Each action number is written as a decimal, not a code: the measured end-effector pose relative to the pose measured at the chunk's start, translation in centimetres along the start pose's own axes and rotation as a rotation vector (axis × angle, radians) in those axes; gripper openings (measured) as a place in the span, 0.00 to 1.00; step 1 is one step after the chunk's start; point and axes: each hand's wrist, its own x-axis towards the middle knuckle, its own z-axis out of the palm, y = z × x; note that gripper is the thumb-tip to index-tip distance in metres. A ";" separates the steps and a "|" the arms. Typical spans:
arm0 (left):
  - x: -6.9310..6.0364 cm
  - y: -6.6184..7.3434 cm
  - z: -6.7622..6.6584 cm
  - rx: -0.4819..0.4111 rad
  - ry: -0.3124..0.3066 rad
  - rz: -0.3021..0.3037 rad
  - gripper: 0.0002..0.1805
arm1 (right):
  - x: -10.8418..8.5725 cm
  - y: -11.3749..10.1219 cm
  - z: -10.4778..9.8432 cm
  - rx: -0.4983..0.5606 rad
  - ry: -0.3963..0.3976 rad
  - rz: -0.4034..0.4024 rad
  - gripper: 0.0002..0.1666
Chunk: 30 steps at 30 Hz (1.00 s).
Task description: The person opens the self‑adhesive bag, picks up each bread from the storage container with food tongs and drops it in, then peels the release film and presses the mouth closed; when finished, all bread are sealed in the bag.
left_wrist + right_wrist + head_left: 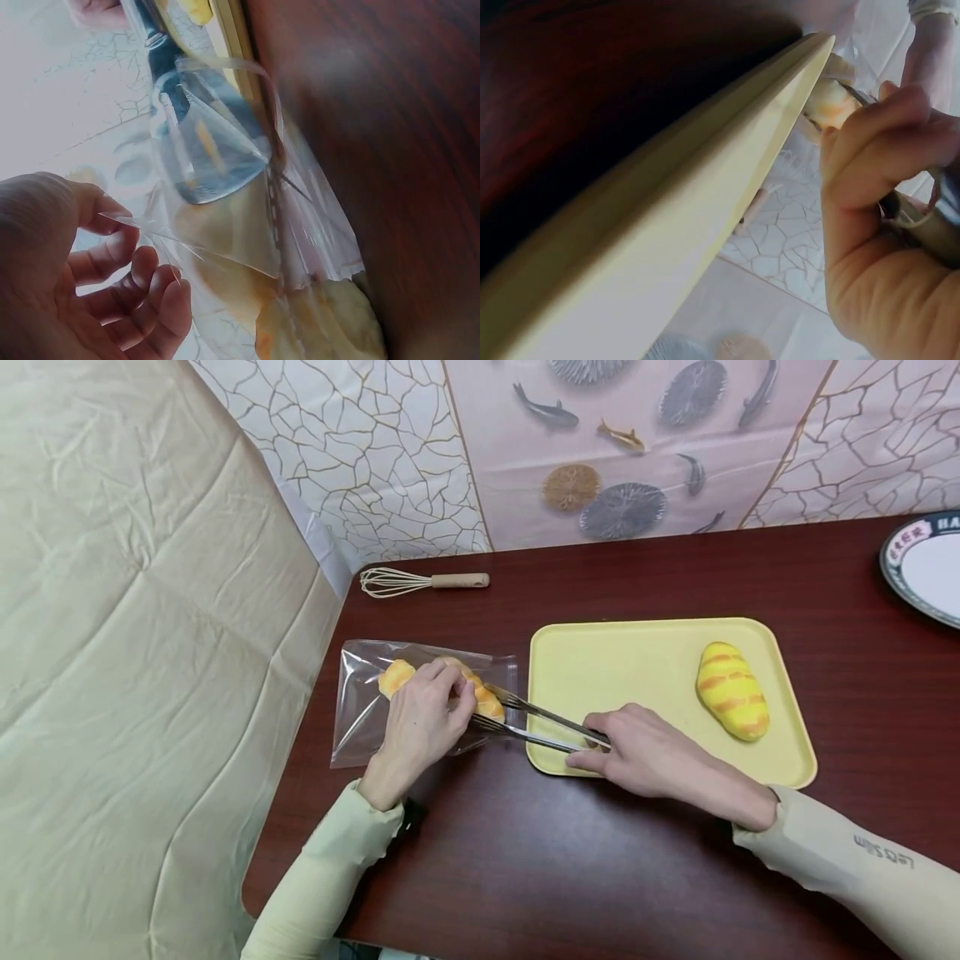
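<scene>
A clear plastic bag lies on the table at the left. My left hand pinches the film of the bag near its opening between thumb and forefinger. Inside the bag is a small golden bread roll; a longer twisted bread lies at its mouth, partly behind the left hand. My right hand holds metal serving tongs, whose ends reach the twisted bread. In the left wrist view a broad tong blade shows behind the film. Whether both blades touch the bread is hard to tell.
A yellow tray sits right of the bag, carrying a yellow striped bread. Behind the bag lies a whisk with a wooden handle. A white plate with a dark rim stands at the far right.
</scene>
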 end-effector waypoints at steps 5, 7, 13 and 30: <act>0.1 -0.1 0.0 -0.017 0.001 0.010 0.09 | -0.4 0.2 -0.4 -0.109 0.076 -0.059 0.21; 0.1 -0.1 0.0 -0.022 -0.005 0.022 0.08 | -0.3 0.3 -0.5 -0.145 0.087 -0.078 0.21; 0.1 0.1 0.0 -0.031 -0.018 0.064 0.07 | 0.6 0.1 -0.6 -0.179 0.092 -0.104 0.20; 0.3 -0.1 -0.2 -0.088 0.021 0.074 0.09 | 2.3 0.9 -2.7 -0.199 0.000 -0.163 0.16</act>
